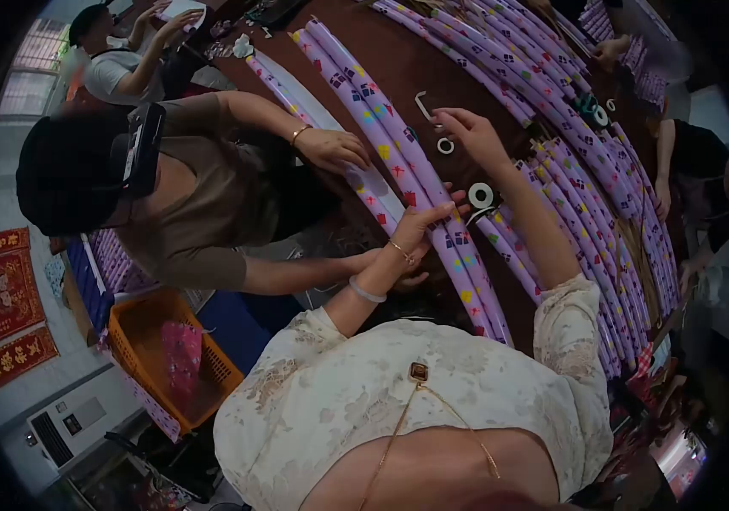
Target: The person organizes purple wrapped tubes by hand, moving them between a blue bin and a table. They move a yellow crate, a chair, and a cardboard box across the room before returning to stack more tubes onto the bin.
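Observation:
My left hand [422, 226] is wrapped across a pair of long lilac wrapping paper rolls [397, 157], printed with coloured gift and bow shapes. The rolls lie side by side, slanting over the table toward my body. Above the table, to the right of these rolls, my right hand [473, 134] is raised with thumb and forefinger pinched at a thin white strip of tape [421, 104]. Below that hand lie a small tape roll [445, 146] and a larger white tape roll [481, 195]. My left palm is hidden.
A co-worker in a brown shirt [202, 183] handles another lilac roll [283, 94] at my left, one arm close to mine. Stacked rolls [586, 230] fill the dark table's [364, 34] right side. An orange crate [156, 341] stands lower left. Other people work around the table.

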The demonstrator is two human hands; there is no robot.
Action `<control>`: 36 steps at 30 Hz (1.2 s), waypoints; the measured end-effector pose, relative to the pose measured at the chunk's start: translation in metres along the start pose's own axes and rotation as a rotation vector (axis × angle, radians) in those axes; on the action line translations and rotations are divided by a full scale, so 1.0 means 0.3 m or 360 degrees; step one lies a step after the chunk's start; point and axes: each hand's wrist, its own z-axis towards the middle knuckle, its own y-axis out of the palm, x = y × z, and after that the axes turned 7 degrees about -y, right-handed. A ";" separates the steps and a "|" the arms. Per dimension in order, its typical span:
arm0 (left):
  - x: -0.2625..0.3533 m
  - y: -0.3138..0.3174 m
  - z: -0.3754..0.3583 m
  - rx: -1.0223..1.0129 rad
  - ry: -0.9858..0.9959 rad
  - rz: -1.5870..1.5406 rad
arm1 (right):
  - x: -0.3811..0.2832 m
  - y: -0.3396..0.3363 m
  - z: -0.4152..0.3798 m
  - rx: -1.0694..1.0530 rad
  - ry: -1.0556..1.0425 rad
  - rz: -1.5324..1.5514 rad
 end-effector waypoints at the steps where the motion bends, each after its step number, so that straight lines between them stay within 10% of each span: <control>1: -0.005 0.004 0.007 -0.0003 -0.0010 -0.0021 | -0.008 0.048 0.004 -0.0014 -0.0095 0.0079; 9: -0.075 0.037 0.000 -0.0163 -0.0088 0.0129 | -0.091 0.150 0.108 -0.0057 0.0036 -0.0135; 23: -0.124 0.100 -0.065 -0.0344 -0.0229 0.0258 | -0.135 0.035 -0.072 -0.0667 -0.0204 0.1184; 36: -0.091 0.076 -0.039 -0.0327 -0.0236 0.0350 | -0.160 -0.110 -0.335 -0.0941 0.0527 0.0284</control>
